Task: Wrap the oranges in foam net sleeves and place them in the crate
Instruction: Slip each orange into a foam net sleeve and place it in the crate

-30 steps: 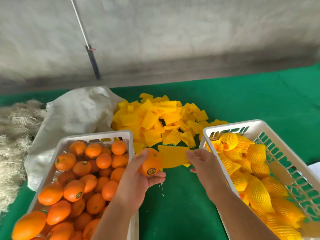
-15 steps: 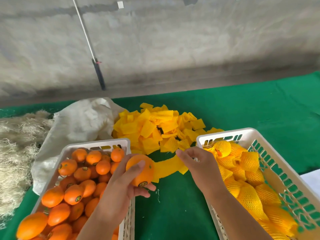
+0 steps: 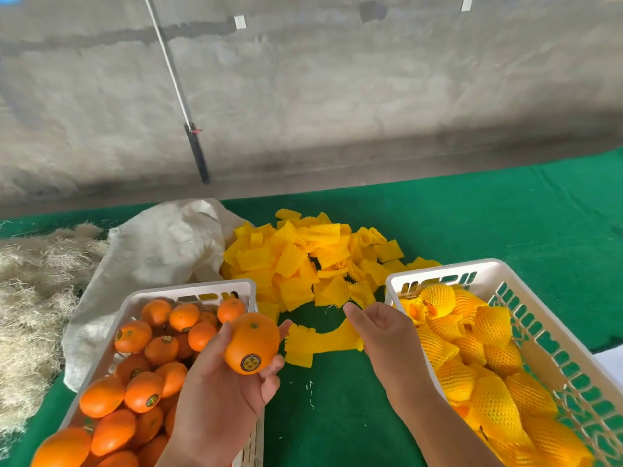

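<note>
Compared with a moment ago, the orange is lifted higher and turned, so its stem end looks up and its round sticker faces the camera, and the sleeve that was a flat piece between the hands now hangs bent and loose. I judge that the wrapping has not started yet — the fruit is bare, and the net must first be opened at its mouth.

On the left, the crate of bare oranges is quite full. Above its right edge the left hand grips the orange: the thumb lies along its left side, the fingers are curled under and behind it, and one fingertip shows at its upper right.

In the middle, on the green cloth, the foam net sleeve hangs from the right hand, its free end near the orange but not touching it. Behind it lies the pile of yellow sleeves.

The right hand is curled closed and pinches the right end of the sleeve; the exact fingertips I cannot see.

On the right, the crate of wrapped oranges waits just beside this hand.
</note>
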